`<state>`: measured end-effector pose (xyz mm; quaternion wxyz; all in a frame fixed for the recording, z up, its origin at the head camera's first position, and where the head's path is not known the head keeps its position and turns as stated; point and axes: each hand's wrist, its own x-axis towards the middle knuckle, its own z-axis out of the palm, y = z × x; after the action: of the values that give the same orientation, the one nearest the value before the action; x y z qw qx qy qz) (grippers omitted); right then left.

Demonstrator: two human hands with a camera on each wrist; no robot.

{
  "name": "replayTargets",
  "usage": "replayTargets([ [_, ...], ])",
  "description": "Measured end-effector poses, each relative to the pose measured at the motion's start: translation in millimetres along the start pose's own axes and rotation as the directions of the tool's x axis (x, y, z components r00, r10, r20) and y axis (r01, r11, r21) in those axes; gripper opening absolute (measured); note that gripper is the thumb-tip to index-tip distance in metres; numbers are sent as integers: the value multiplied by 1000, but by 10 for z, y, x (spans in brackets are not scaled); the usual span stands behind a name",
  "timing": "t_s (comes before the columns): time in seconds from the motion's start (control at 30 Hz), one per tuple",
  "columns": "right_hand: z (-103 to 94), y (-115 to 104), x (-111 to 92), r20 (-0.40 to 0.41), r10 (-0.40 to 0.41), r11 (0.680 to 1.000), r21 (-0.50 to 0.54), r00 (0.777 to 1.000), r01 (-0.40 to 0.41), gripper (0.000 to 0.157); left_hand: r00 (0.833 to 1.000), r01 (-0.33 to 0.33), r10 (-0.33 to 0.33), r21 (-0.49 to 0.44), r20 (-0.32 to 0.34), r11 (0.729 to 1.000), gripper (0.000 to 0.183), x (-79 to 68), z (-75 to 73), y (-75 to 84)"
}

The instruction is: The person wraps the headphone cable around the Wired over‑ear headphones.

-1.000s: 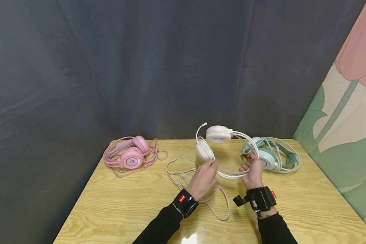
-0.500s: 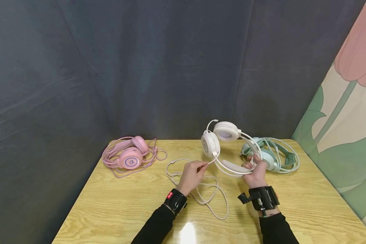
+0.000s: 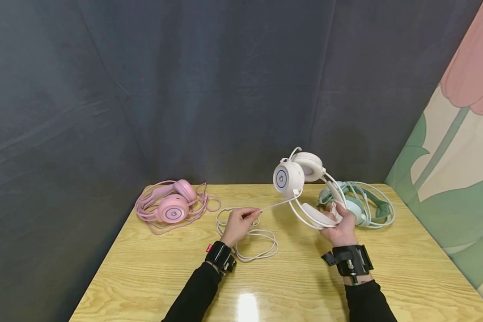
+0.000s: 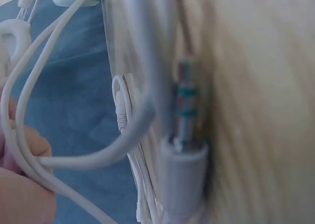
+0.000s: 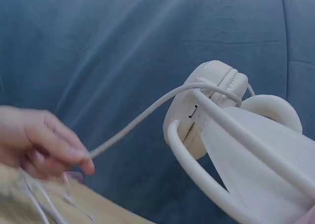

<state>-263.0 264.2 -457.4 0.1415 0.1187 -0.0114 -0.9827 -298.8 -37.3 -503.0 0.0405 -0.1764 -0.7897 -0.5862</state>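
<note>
Raised over the table, a white headset (image 3: pixel 288 179) with a thin microphone boom is tilted, its ear cups toward the back. My right hand (image 3: pixel 342 228) grips it by the headband. My left hand (image 3: pixel 238 226) pinches its white cable (image 3: pixel 279 204), which runs taut to the near ear cup. In the right wrist view the cable (image 5: pixel 133 123) leaves the cup (image 5: pixel 211 81) and ends in the left fingers. Loops of cable (image 4: pixel 98 157) pass over that hand in the left wrist view, and an audio plug (image 4: pixel 184 179) with a metal tip shows close up.
Slack cable loops (image 3: pixel 261 257) lie on the wooden table (image 3: pixel 298 290) below the left hand. A pink headset (image 3: pixel 174 209) with its cable lies at the back left. Behind the right hand is a green headset (image 3: pixel 382 209). A dark curtain (image 3: pixel 233 98) hangs at the back.
The left hand has moved from the near ear cup leftward, drawing the cable out. The right hand has turned and raised the headset, so the near cup's blue logo now shows.
</note>
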Motion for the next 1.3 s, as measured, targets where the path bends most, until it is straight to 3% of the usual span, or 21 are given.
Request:
replayTargets([
  [0.23,10,47,13,23,53,998,-28,998,-52,45,992,4,-12,67,122,998,18,47,15,16],
  [0.4,10,75,38,90,107,990,-103,990,-98,42,988,35,-52,120,145,992,16,100,41,20],
  [0.57,48,51,79,123,204,970,-155,971,-185,47,978,63,-75,68,196,996,21,144,9,27],
  [0.8,150,-11,151,132,269,956,-157,954,-248,35,924,88,-86,12,372,996,26,221,-150,-53],
  [1.0,195,-42,161,186,368,926,-165,911,-340,42,927,118,-121,28,356,993,24,213,-216,-121],
  [1.2,216,-91,173,254,462,882,-227,850,-412,44,956,92,-95,24,279,995,23,281,-254,-107],
  [1.3,222,-129,176,279,491,866,-256,825,-429,46,960,85,-97,56,263,995,22,318,-298,-117],
])
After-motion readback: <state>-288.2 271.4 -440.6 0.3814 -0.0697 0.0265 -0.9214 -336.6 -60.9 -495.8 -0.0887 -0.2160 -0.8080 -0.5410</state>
